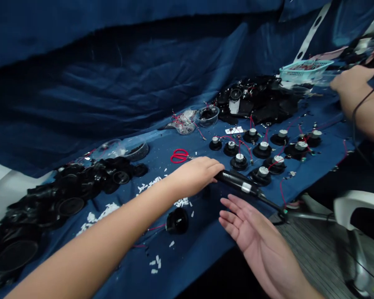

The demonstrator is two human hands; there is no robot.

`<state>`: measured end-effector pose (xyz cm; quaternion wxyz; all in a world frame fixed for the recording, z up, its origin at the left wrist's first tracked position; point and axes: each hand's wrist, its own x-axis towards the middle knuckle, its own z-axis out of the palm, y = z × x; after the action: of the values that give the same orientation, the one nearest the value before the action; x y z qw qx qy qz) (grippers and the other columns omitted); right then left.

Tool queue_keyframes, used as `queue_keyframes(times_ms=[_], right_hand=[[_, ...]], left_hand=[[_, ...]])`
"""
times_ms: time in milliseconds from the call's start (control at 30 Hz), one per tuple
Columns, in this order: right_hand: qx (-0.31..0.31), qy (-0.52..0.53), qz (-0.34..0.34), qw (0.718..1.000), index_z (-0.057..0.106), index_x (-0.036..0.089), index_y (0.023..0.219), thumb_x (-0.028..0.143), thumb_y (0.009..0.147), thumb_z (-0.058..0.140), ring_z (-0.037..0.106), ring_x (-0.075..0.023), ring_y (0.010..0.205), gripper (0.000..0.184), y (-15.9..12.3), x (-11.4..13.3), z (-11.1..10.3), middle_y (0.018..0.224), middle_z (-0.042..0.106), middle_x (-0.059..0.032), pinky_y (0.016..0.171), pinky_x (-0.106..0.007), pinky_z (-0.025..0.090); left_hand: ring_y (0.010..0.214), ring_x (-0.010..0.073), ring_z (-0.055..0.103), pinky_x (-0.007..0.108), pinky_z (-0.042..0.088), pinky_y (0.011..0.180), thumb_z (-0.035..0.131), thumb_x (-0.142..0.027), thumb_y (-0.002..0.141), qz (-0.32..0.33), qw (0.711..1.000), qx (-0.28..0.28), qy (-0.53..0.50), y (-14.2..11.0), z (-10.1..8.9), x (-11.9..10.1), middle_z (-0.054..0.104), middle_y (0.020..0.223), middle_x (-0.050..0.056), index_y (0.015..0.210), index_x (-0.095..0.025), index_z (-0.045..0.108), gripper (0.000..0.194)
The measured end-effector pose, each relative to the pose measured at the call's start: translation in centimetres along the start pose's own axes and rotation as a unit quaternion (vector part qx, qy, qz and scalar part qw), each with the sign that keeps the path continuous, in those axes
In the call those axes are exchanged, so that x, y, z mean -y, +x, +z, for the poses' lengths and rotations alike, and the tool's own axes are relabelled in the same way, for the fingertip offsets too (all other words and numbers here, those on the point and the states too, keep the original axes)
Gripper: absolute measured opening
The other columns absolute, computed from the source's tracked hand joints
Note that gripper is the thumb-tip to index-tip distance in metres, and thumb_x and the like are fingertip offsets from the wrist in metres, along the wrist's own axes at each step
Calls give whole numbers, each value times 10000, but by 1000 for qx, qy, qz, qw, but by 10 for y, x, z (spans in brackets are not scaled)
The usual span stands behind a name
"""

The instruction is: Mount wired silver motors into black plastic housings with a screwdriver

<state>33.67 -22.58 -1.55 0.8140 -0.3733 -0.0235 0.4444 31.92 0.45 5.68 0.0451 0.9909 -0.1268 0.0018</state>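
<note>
My left hand (199,174) reaches across the table, fingers closed over one end of a black cylindrical tool (237,181). The tool has a silver label and a thin dark cord-like end at the right, and looks like an electric screwdriver. Its end under my fingers is hidden. My right hand (252,236) is held just below the tool, palm turned up and fingers stretched out, with nothing in it. A round black part (177,221) with a red wire lies below my left wrist. Red-handled scissors (179,156) rest beyond my left hand.
Several small speakers (263,149) with red wires stand at the right. Black housings (70,182) are heaped at the left, more (268,99) at the back. White bits (156,262) are scattered about. A co-worker's hand (353,79) is near a turquoise basket (305,71); a white chair (361,203) stands right.
</note>
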Motion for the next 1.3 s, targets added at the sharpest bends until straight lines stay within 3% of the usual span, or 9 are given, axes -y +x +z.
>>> queue_keyframes(times_ms=[133, 233, 333, 433, 533, 633, 1000, 1200, 1300], right_hand=[[-36, 32, -124, 991, 650, 325, 1398, 459, 855, 821, 750, -246, 989, 585, 14, 11, 2, 1368, 689, -107, 800, -389, 674], [-86, 38, -204, 975, 707, 331, 1257, 399, 794, 842, 715, -182, 734, 486, 24, 24, -1, 1201, 732, -56, 536, -285, 613], [-90, 6, -242, 966, 729, 254, 1041, 361, 792, 797, 555, -94, 508, 279, 29, 38, -15, 1069, 742, -45, 447, -264, 551], [-96, -21, -274, 957, 710, 236, 995, 336, 809, 754, 462, -67, 442, 216, 29, 47, -34, 983, 740, -27, 433, -260, 535], [-125, -20, -281, 952, 695, 227, 959, 333, 796, 732, 441, -70, 411, 198, 28, 51, -48, 929, 740, -18, 396, -249, 491], [-138, -8, -269, 953, 692, 225, 955, 336, 780, 729, 420, -70, 394, 210, 27, 50, -52, 919, 746, -16, 386, -254, 474], [-130, -7, -262, 956, 703, 225, 983, 337, 795, 712, 425, -77, 420, 218, 27, 43, -38, 910, 737, -12, 393, -253, 478], [-131, 22, -262, 956, 703, 239, 931, 325, 831, 633, 405, -83, 407, 149, 34, 37, -7, 840, 706, -2, 368, -243, 416], [-127, 40, -232, 964, 714, 250, 935, 319, 869, 610, 415, -75, 431, 142, 37, 28, 8, 878, 703, -3, 389, -235, 437]], left_hand=[[1243, 252, 631, 373, 487, 1073, 587, -336, 1079, 43, 999, -31, -12, -2, -26, -49, 683, 1380, 105, 1400, -186, 576, 354], [1291, 253, 598, 387, 469, 1081, 548, -359, 1097, 71, 995, -64, -42, -4, -33, -66, 664, 1418, 102, 1424, -199, 577, 364], [1124, 237, 650, 369, 498, 976, 578, -364, 1076, -66, 992, -59, -87, -21, -26, -51, 729, 1194, 74, 1234, -220, 673, 234], [902, 206, 670, 317, 504, 805, 704, -254, 968, -196, 975, -12, -104, -46, -8, -22, 724, 951, 23, 999, -222, 726, 50], [854, 185, 685, 284, 514, 766, 777, -278, 905, -211, 969, 14, -127, -61, 10, -5, 728, 919, 5, 951, -232, 775, 64], [894, 184, 703, 274, 529, 795, 792, -318, 899, -218, 964, 19, -153, -60, 19, -3, 753, 954, 5, 988, -248, 811, 115], [813, 168, 707, 265, 504, 734, 760, -246, 906, -250, 940, 5, -233, -56, 19, -8, 784, 908, -1, 915, -242, 836, 76], [709, 127, 647, 240, 459, 649, 741, -300, 931, -323, 906, -64, -266, -71, 3, -17, 745, 805, -41, 945, -257, 815, 86], [713, 136, 626, 252, 449, 632, 737, -357, 946, -389, 870, -152, -261, -98, 0, -36, 739, 827, -13, 966, -237, 796, 135]])
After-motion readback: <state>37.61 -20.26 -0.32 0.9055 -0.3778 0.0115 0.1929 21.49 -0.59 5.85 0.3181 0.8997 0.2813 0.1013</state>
